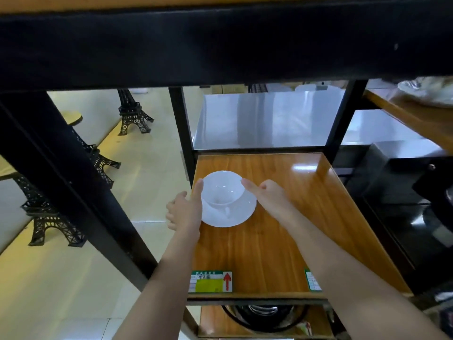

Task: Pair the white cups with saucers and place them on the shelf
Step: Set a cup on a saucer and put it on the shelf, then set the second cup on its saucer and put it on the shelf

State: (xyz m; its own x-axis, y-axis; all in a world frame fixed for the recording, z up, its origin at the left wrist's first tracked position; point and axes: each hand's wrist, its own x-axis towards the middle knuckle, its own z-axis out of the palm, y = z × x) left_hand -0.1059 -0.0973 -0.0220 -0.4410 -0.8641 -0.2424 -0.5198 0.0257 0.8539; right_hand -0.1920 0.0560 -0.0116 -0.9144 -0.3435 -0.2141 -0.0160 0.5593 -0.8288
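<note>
Both bare forearms reach over the wooden shelf (264, 253). The left hand (183, 209) and right hand (269, 195) flank a white cup (221, 188), thumbs at its rim, fingers loosely spread. It sits on a white saucer (241, 214) on the shelf's left rear.

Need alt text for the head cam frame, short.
Two bare hands, left hand and right hand, flank a white cup sitting upright on a white saucer on a wooden shelf, thumbs near the cup's rim. Black tower-shaped models stand on the pale floor to the left.
</note>
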